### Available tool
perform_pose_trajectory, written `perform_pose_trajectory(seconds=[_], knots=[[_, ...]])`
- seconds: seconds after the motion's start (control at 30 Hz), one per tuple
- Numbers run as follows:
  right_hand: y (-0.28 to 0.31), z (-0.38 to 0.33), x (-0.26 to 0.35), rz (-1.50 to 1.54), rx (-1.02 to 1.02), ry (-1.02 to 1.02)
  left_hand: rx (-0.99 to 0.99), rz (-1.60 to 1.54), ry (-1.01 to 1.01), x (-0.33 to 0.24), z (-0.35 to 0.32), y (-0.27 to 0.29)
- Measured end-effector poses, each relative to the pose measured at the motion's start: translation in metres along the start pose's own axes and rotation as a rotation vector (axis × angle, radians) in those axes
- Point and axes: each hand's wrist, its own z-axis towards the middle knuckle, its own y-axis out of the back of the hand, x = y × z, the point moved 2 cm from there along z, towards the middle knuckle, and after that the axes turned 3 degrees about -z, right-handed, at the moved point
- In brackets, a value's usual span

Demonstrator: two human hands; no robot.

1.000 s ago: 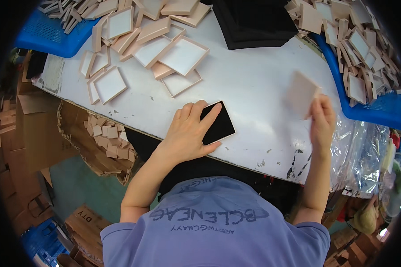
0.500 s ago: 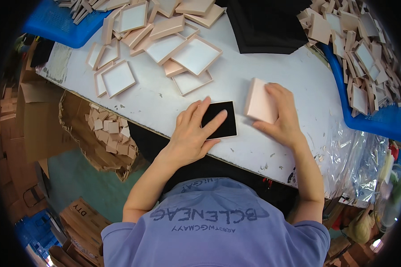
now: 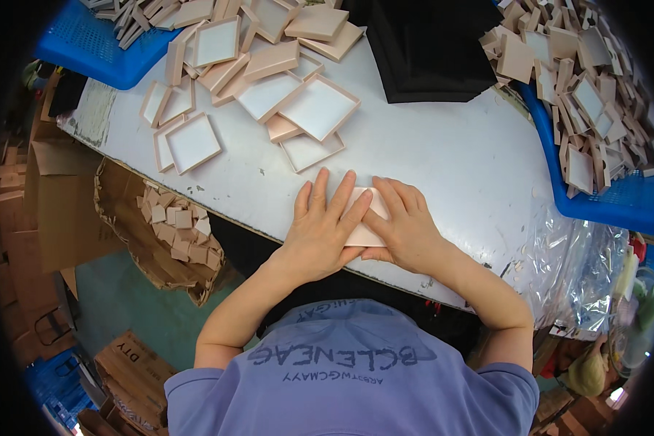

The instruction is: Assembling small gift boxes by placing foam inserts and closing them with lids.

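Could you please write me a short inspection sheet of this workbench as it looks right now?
Surface: white table, scuffed, stained at its left end.
Job's things: pink square lid flat near the front edge, under both hands.
Clutter: pile of shallow pink trays; black sheet stack; blue bins of pink parts on both sides.
Grippers: left hand and right hand pressing on the lid.
Cables: nothing seen.
Surroundings: cardboard boxes on the floor, clear plastic sheet.

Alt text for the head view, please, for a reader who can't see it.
Both hands, left hand and right hand, press flat on a pale pink square box lid on a white table. Similar lids lie scattered behind, beside a black cloth.
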Motion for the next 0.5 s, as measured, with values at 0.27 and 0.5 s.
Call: perform_pose_trajectory(seconds=[0.27, 0.5], knots=[[0.002, -0.002, -0.007, 0.049, 0.053, -0.047, 0.008, -0.239, -0.059, 0.014, 0.008, 0.018], [0.095, 0.051, -0.074, -0.092, -0.656, -0.09, -0.491, 0.136, 0.141, 0.051, 0.051, 0.043]])
